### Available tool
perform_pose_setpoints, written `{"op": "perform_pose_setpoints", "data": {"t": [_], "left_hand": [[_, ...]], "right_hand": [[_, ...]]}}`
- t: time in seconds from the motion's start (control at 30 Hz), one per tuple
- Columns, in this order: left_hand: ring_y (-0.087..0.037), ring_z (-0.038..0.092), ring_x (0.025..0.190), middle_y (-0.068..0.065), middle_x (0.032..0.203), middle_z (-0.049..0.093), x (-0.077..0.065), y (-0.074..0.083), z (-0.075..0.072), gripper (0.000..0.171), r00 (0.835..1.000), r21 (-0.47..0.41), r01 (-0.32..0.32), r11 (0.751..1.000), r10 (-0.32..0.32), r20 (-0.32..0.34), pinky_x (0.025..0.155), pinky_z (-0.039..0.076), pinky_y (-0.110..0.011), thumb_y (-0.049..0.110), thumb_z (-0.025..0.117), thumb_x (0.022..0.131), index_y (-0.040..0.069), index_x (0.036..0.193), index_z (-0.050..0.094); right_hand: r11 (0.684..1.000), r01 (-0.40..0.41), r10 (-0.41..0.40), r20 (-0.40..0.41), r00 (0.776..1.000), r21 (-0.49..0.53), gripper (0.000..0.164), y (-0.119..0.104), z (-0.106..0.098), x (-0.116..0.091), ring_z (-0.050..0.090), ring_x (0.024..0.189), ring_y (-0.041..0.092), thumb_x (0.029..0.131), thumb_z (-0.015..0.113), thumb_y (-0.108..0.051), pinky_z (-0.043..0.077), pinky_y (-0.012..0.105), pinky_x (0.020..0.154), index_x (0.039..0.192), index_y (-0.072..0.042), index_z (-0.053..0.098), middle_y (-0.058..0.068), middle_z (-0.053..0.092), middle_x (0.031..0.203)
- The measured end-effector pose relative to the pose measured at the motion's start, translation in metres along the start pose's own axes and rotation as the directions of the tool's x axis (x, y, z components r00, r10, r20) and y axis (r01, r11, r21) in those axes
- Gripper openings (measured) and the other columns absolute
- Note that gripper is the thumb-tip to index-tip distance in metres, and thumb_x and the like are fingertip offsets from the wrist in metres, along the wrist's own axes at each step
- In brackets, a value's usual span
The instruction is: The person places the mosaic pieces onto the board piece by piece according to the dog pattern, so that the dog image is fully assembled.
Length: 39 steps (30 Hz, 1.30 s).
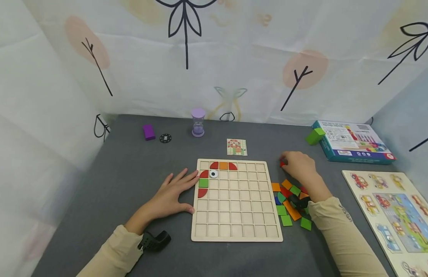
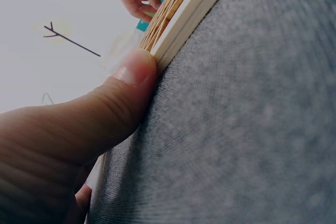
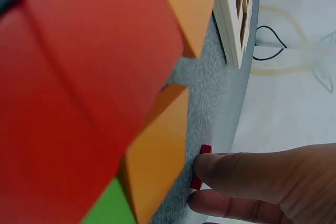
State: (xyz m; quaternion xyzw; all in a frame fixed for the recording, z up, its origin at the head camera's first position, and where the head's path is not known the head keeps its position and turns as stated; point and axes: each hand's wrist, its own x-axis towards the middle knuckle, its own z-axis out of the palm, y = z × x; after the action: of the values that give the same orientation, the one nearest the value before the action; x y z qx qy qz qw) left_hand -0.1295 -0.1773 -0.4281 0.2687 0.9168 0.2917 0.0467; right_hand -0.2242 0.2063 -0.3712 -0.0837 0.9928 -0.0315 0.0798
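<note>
My left hand (image 1: pixel 172 197) lies spread along the left edge of a wooden grid board (image 1: pixel 234 230), its thumb and fingertips touching the rim. Red rounded pieces, an orange square (image 1: pixel 223 165), a green square (image 1: pixel 203 182) and a white eye disc (image 1: pixel 213 174) sit in the board's upper-left cells. Beyond the board's right side, my right hand (image 1: pixel 298 164) pinches a small red piece (image 3: pixel 198 182) close to the tabletop. Nearer than that hand lies a heap of coloured pieces (image 1: pixel 291 211), partly hidden under the right wrist.
Behind the board lies a small pattern card (image 1: pixel 236 147). A purple hourglass (image 1: pixel 198 123), a black disc (image 1: pixel 165 138) and a purple block (image 1: pixel 149 132) stand farther back. At right are a game box (image 1: pixel 356 142) with a green block (image 1: pixel 315 136) against it and a picture board (image 1: pixel 366 227).
</note>
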Motion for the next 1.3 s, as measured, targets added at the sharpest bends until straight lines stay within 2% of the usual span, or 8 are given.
{"op": "perform_pose_setpoints", "data": {"t": [0.17, 0.3, 0.47, 0.57, 0.77, 0.97, 1.07, 1.3], "left_hand": [[-0.025, 0.010, 0.136, 0.005, 0.147, 0.022, 0.000, 0.000, 0.000, 0.095, 1.000, -0.002, -0.004, 1.000, 0.004, -0.002, 0.102, 0.001, -0.056, 0.054, 0.070, 0.061, 0.019, 0.140, 0.029], [-0.025, 0.010, 0.136, 0.005, 0.147, 0.022, 0.000, 0.000, 0.001, 0.095, 1.000, -0.002, -0.001, 1.000, 0.001, -0.002, 0.102, 0.001, -0.056, 0.053, 0.070, 0.062, 0.019, 0.141, 0.028], [-0.025, 0.010, 0.136, 0.004, 0.146, 0.022, 0.001, 0.002, 0.000, 0.095, 1.000, -0.008, 0.009, 1.000, -0.009, 0.003, 0.102, 0.000, -0.056, 0.049, 0.072, 0.063, 0.018, 0.141, 0.028], [-0.026, 0.010, 0.136, 0.004, 0.146, 0.023, 0.001, 0.003, -0.001, 0.095, 1.000, -0.011, 0.010, 1.000, -0.010, 0.006, 0.102, 0.000, -0.056, 0.049, 0.072, 0.062, 0.018, 0.140, 0.029], [-0.025, 0.010, 0.136, 0.004, 0.147, 0.022, 0.000, 0.002, 0.000, 0.095, 1.000, -0.012, 0.008, 1.000, -0.008, 0.004, 0.102, 0.000, -0.055, 0.050, 0.072, 0.062, 0.018, 0.141, 0.028], [-0.026, 0.010, 0.136, 0.004, 0.147, 0.022, 0.000, 0.001, 0.000, 0.094, 1.000, -0.020, 0.009, 1.000, -0.009, 0.001, 0.102, 0.000, -0.056, 0.049, 0.072, 0.063, 0.019, 0.141, 0.028], [-0.025, 0.010, 0.136, 0.004, 0.147, 0.022, 0.000, 0.001, 0.001, 0.094, 1.000, -0.016, 0.009, 1.000, -0.009, 0.003, 0.102, 0.000, -0.056, 0.050, 0.072, 0.063, 0.019, 0.141, 0.028], [-0.024, 0.010, 0.136, 0.005, 0.147, 0.021, 0.001, 0.000, 0.000, 0.095, 1.000, -0.005, 0.016, 1.000, -0.016, 0.008, 0.103, 0.001, -0.055, 0.051, 0.072, 0.062, 0.019, 0.141, 0.028]], "right_hand": [[1.000, 0.011, -0.010, -0.006, 1.000, 0.011, 0.015, -0.002, 0.001, 0.002, 0.054, 0.066, 0.026, 0.081, 0.063, -0.015, 0.043, 0.037, 0.050, 0.094, -0.006, 0.062, 0.010, 0.061, 0.083], [0.999, -0.029, 0.029, 0.004, 1.000, 0.027, 0.016, -0.001, 0.000, 0.002, 0.054, 0.066, 0.027, 0.081, 0.063, -0.017, 0.042, 0.038, 0.050, 0.091, -0.004, 0.061, 0.012, 0.060, 0.082], [0.996, -0.074, 0.074, 0.015, 0.997, 0.040, 0.017, 0.000, -0.001, 0.001, 0.050, 0.059, 0.025, 0.081, 0.063, -0.020, 0.036, 0.034, 0.046, 0.076, -0.005, 0.056, 0.008, 0.052, 0.067], [0.998, -0.038, 0.040, -0.026, 0.999, 0.053, 0.016, -0.006, -0.001, -0.001, 0.050, 0.058, 0.023, 0.081, 0.064, -0.021, 0.037, 0.032, 0.046, 0.079, -0.005, 0.060, 0.007, 0.054, 0.068], [0.984, 0.170, -0.161, -0.130, 0.978, 0.058, 0.017, -0.063, -0.002, -0.009, 0.054, 0.062, 0.015, 0.079, 0.066, -0.025, 0.042, 0.029, 0.047, 0.090, -0.012, 0.066, 0.002, 0.061, 0.080], [0.933, 0.359, -0.358, -0.109, 0.927, -0.018, 0.010, -0.128, 0.003, -0.011, 0.051, 0.061, 0.010, 0.077, 0.067, -0.024, 0.039, 0.025, 0.046, 0.085, -0.018, 0.066, -0.005, 0.061, 0.077], [0.920, 0.386, -0.392, -0.095, 0.915, -0.074, 0.007, -0.145, 0.008, -0.010, 0.049, 0.058, 0.009, 0.077, 0.067, -0.023, 0.037, 0.025, 0.044, 0.079, -0.018, 0.064, -0.006, 0.059, 0.072], [0.918, 0.372, -0.385, -0.085, 0.919, -0.137, 0.004, -0.157, 0.014, -0.005, 0.048, 0.056, 0.010, 0.076, 0.066, -0.021, 0.035, 0.026, 0.041, 0.075, -0.017, 0.064, -0.005, 0.055, 0.068]]}}
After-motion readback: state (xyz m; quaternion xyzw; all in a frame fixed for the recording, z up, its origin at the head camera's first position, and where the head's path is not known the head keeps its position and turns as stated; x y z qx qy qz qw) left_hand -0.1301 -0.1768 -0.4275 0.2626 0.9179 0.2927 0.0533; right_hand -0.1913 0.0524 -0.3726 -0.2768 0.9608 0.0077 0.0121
